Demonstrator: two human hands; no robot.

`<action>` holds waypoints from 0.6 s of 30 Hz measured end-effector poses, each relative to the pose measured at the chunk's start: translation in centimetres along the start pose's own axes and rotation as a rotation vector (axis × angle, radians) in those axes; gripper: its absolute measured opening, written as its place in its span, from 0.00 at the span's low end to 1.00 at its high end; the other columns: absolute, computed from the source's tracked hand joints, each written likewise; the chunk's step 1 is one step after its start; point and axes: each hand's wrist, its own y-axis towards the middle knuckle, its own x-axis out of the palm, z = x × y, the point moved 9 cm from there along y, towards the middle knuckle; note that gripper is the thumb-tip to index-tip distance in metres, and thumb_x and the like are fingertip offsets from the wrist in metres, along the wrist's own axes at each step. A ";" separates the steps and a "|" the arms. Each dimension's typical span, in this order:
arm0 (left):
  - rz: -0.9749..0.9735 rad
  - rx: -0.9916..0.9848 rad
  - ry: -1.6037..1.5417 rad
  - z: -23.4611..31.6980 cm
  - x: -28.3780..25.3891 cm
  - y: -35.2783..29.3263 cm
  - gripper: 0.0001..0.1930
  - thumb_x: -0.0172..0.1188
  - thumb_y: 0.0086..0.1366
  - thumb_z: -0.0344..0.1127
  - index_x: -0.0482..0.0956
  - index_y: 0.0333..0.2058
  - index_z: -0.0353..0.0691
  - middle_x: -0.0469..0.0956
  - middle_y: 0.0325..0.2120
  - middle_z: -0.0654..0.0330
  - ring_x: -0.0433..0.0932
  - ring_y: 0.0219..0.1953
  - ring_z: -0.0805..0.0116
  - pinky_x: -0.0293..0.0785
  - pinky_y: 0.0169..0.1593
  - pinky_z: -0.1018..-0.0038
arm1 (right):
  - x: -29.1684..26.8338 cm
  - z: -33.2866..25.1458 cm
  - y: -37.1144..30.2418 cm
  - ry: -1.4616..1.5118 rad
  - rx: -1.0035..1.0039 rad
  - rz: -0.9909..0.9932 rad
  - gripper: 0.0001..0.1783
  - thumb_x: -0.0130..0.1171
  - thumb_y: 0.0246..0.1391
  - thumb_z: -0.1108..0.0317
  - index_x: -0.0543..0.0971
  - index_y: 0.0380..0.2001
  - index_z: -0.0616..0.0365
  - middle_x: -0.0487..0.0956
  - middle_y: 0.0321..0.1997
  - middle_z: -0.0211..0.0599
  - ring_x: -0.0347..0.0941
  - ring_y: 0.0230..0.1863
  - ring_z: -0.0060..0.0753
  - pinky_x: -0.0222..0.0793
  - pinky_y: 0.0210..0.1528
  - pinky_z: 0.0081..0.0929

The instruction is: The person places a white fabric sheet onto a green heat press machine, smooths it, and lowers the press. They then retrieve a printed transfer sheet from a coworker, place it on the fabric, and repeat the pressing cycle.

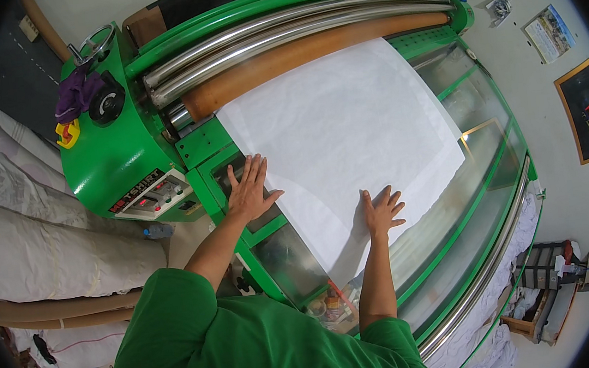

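A large white paper sheet (346,129) lies over the glass-topped table of a green roller press (101,167). Its far edge meets the brown roller (310,56). Fingers spread, my left hand (249,192) rests at the sheet's left edge, its thumb by the paper and its other fingers over the green frame. My right hand (383,211) is spread out on or just above the near part of the sheet; contact is hard to tell. Neither hand holds anything. The paper's near right edge looks uneven, and a shadow falls beside my right hand.
Shiny metal rollers (294,33) run behind the brown one. At the left, the machine carries a handwheel (98,43), a purple cloth (79,92) and a control panel (154,197). Big wrapped rolls (52,243) stand farther left. A metal bar (479,265) borders the table's right side.
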 end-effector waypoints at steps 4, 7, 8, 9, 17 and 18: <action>0.010 0.004 0.003 0.1 0.0 0.0 0.51 0.45 0.69 0.74 0.47 0.76 0.41 0.45 0.78 0.56 0.39 0.80 0.58 0.28 0.75 0.33 | 0.0 0.0 0.0 -0.016 0.005 -0.008 0.61 0.50 0.54 0.19 0.50 0.79 0.44 0.39 0.84 0.50 0.24 0.83 0.66 0.18 0.71 0.83; 0.012 0.005 0.004 0.1 0.0 0.0 0.51 0.45 0.69 0.74 0.48 0.76 0.41 0.45 0.78 0.56 0.39 0.80 0.58 0.28 0.75 0.34 | 0.0 -0.1 0.0 -0.014 0.004 -0.017 0.60 0.50 0.54 0.19 0.50 0.79 0.44 0.39 0.84 0.50 0.24 0.83 0.66 0.17 0.71 0.82; 0.016 0.005 0.003 0.1 -0.1 0.0 0.51 0.45 0.69 0.74 0.48 0.76 0.42 0.45 0.78 0.56 0.39 0.80 0.58 0.28 0.75 0.34 | -0.1 -0.2 0.0 -0.007 -0.001 -0.018 0.60 0.50 0.54 0.19 0.50 0.79 0.44 0.39 0.84 0.50 0.24 0.83 0.66 0.17 0.71 0.82; 0.006 0.000 0.004 0.0 0.1 0.0 0.51 0.45 0.69 0.74 0.48 0.76 0.42 0.45 0.78 0.56 0.39 0.80 0.58 0.28 0.75 0.34 | -0.1 -0.3 0.0 -0.008 0.000 -0.019 0.61 0.50 0.54 0.19 0.50 0.79 0.44 0.39 0.84 0.50 0.24 0.83 0.65 0.17 0.71 0.82; 0.014 0.006 0.000 0.0 0.1 0.1 0.50 0.45 0.69 0.74 0.48 0.76 0.42 0.45 0.78 0.56 0.39 0.80 0.58 0.28 0.75 0.33 | -0.1 -0.5 0.1 -0.014 0.002 -0.024 0.61 0.50 0.53 0.18 0.50 0.79 0.43 0.39 0.84 0.49 0.25 0.83 0.65 0.17 0.71 0.82; 0.014 0.007 0.001 0.0 0.1 0.1 0.50 0.45 0.69 0.74 0.48 0.76 0.43 0.45 0.78 0.56 0.39 0.80 0.58 0.28 0.75 0.33 | 0.0 -0.5 0.1 -0.018 0.003 -0.025 0.61 0.50 0.53 0.18 0.50 0.79 0.43 0.39 0.84 0.48 0.25 0.83 0.65 0.17 0.71 0.82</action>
